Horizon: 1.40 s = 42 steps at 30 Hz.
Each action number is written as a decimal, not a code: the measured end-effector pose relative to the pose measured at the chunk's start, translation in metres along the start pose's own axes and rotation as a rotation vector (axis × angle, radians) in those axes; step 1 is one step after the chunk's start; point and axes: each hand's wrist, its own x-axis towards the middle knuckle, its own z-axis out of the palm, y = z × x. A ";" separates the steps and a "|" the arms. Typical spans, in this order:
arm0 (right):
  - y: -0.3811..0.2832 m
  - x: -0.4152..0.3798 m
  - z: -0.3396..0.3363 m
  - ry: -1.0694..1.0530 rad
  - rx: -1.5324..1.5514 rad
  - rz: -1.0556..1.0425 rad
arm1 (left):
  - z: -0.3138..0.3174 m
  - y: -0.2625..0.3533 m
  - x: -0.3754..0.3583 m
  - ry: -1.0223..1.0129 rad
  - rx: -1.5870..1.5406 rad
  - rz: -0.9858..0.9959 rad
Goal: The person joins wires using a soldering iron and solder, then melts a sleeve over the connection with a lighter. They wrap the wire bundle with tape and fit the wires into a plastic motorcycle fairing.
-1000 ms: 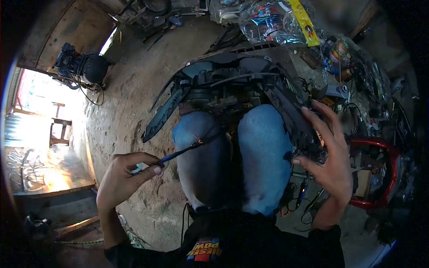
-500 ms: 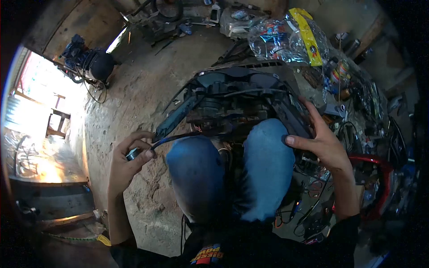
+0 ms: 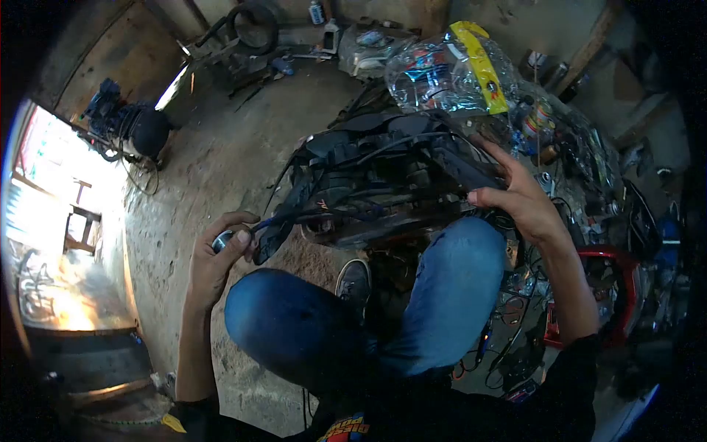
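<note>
A dark plastic frame, like a vehicle part with cables across it, is held above the person's knees. My right hand grips its right end, thumb on the near side and fingers behind. At its lower left end, my left hand is closed round a small silvery cylindrical piece, with a dark cable running from the fingers toward the frame. Whether those fingers also touch the frame's left end is hard to tell.
A black compressor stands at the upper left. Clear plastic bags with a yellow strip lie at the upper right. A red curved part and scattered cables and tools are at the right. A shoe shows between the knees.
The frame has tilted, its left end coming lower and its right end higher. Both knees have spread apart, and a shoe now shows between them. Both hands keep their holds.
</note>
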 end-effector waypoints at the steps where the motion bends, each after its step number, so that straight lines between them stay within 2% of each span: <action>1: 0.002 0.002 -0.001 0.002 0.035 0.027 | -0.001 0.000 0.004 0.000 -0.006 -0.014; 7: 0.006 0.009 -0.004 -0.002 0.047 -0.004 | -0.004 0.004 0.025 -0.100 -0.155 -0.038; 8: 0.006 0.014 -0.005 -0.009 0.036 -0.023 | -0.011 0.003 0.033 -0.175 -0.067 -0.018; 11: 0.007 0.027 -0.009 -0.033 -0.118 -0.028 | -0.002 0.023 0.048 -0.141 -0.042 0.014; 15: 0.012 0.035 -0.014 -0.094 -0.211 -0.063 | -0.002 0.026 0.059 -0.374 0.166 -0.055; 18: 0.008 0.030 -0.016 -0.141 -0.226 -0.046 | 0.007 0.033 0.050 -0.389 0.354 -0.111; 21: 0.006 0.021 -0.012 -0.136 -0.316 -0.026 | 0.028 0.039 0.024 -0.258 0.711 0.020; 22: 0.006 0.019 -0.009 -0.124 -0.367 -0.026 | 0.034 0.034 0.012 -0.177 0.820 0.166; 25: 0.017 0.016 -0.007 -0.090 -0.524 -0.065 | 0.056 0.030 -0.020 -0.107 0.799 0.095; 28: 0.021 0.015 0.000 -0.080 -0.556 -0.047 | 0.086 0.006 -0.036 -0.128 0.638 -0.013; 29: 0.022 0.016 0.001 -0.060 -0.573 -0.046 | 0.097 -0.011 -0.038 -0.148 0.570 -0.118; 31: 0.026 0.017 0.003 -0.028 -0.607 -0.035 | 0.117 -0.045 -0.039 -0.215 0.496 -0.136; 34: 0.035 0.024 -0.003 -0.029 -0.601 -0.145 | 0.151 -0.085 -0.034 -0.169 0.417 -0.125; 37: 0.030 0.025 -0.002 -0.030 -0.576 -0.143 | 0.168 -0.106 -0.021 -0.074 0.348 -0.018; 38: 0.034 0.025 -0.002 -0.024 -0.562 -0.142 | 0.171 -0.106 -0.017 -0.006 0.417 -0.074; 41: 0.040 0.027 -0.006 -0.009 -0.494 -0.142 | 0.167 -0.136 0.001 0.158 -0.250 -0.374; 42: 0.039 0.028 -0.005 -0.003 -0.444 -0.136 | 0.161 -0.105 0.004 0.221 -0.361 -0.462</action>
